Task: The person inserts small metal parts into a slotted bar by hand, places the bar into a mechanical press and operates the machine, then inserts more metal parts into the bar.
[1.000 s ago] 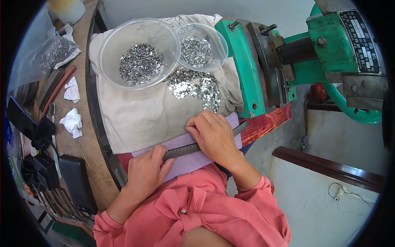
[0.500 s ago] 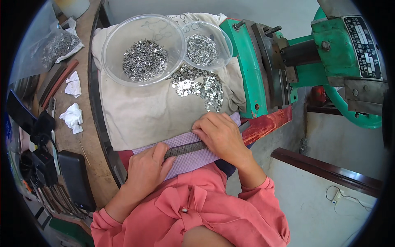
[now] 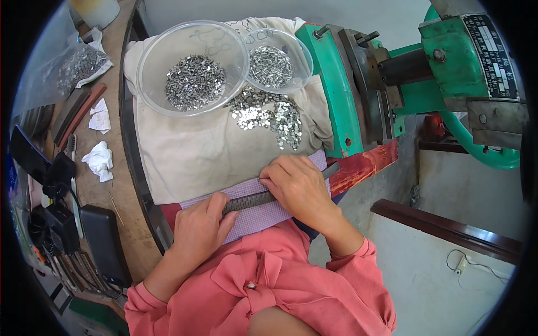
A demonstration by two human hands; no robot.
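A dark, notched metal strip (image 3: 249,201) lies slanting across a purple checked cloth (image 3: 253,222) close to my body. My left hand (image 3: 197,225) grips its left end between thumb and fingers. Over the strip's right part, my right hand (image 3: 298,186) is closed, thumb and fingertips pressed together at the strip's far edge. Whatever is in that pinch is hidden. The strip's right end shows beyond the hand. Small shiny metal discs (image 3: 287,126) lie heaped on the beige cloth (image 3: 185,162) ahead of my right hand.
Behind the discs stand a large clear bowl (image 3: 147,95) and a smaller clear tub (image 3: 305,64), both with small metal pieces. A green machine (image 3: 330,95) borders the right. On the left wooden table (image 3: 120,196) lie crumpled tissues (image 3: 99,161) and a black case (image 3: 105,246).
My right hand has shifted very slightly left along the strip. My left hand keeps its grip. The view has moved a little.
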